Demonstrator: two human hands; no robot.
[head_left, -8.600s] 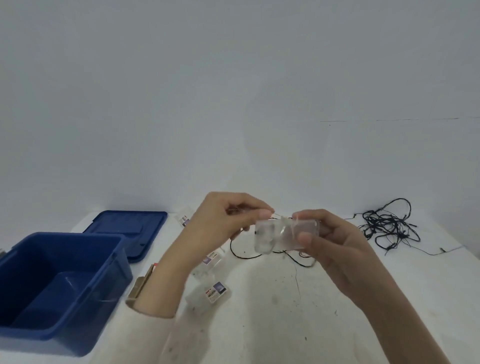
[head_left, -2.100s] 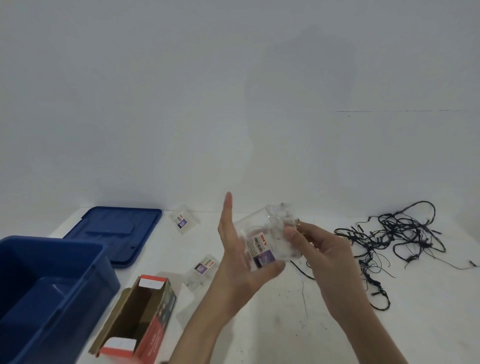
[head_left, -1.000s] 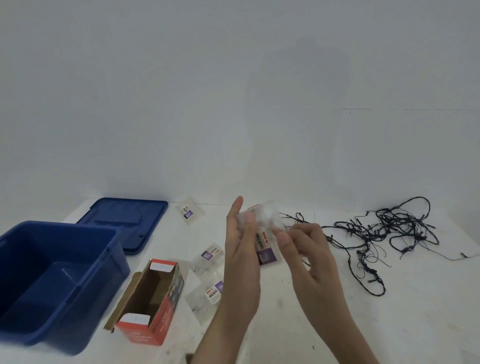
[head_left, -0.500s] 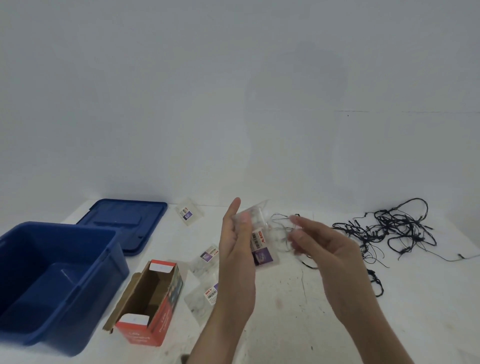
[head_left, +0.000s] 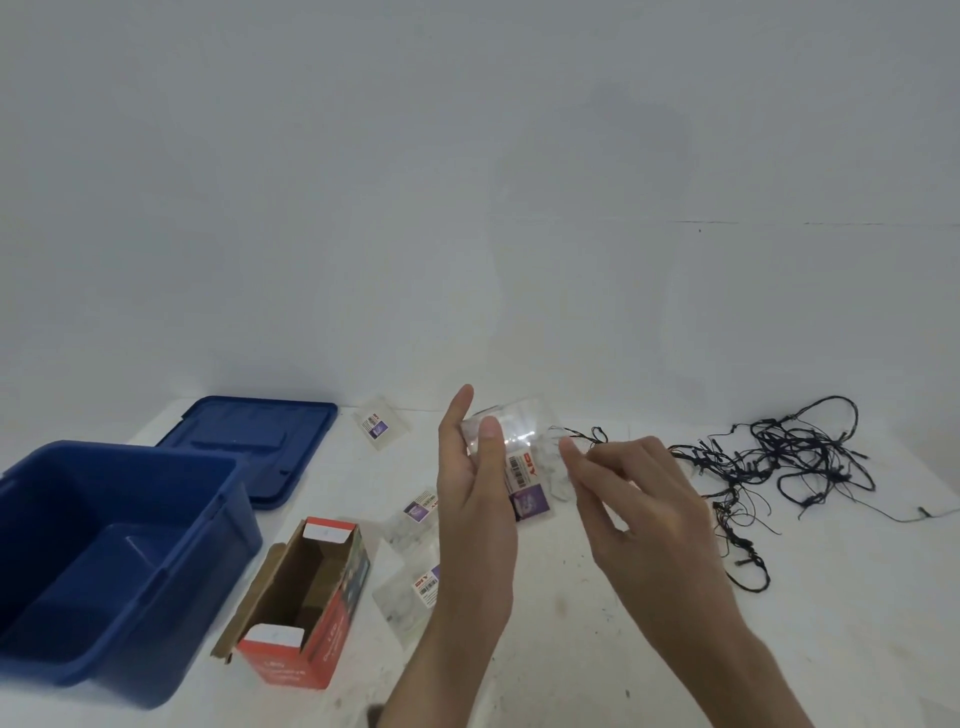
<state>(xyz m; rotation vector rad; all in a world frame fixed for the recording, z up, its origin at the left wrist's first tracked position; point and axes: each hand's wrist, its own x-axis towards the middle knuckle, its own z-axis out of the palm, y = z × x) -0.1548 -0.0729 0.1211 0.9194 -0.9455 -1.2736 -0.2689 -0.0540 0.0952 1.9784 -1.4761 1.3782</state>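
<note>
Head view: the right hand (head_left: 628, 499) has come off the clear pouch (head_left: 519, 457), fingers drawn together near a thin black wire (head_left: 595, 434), grip unclear; the left hand (head_left: 470, 499) alone pinches the pouch above the desk (head_left: 675, 649), likely ready for opening

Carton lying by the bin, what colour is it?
The carton is red outside with white flaps, brown inside; head view.

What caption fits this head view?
Left hand holds a clear labelled bag while right hand pinches thin black wire beside it.
</note>
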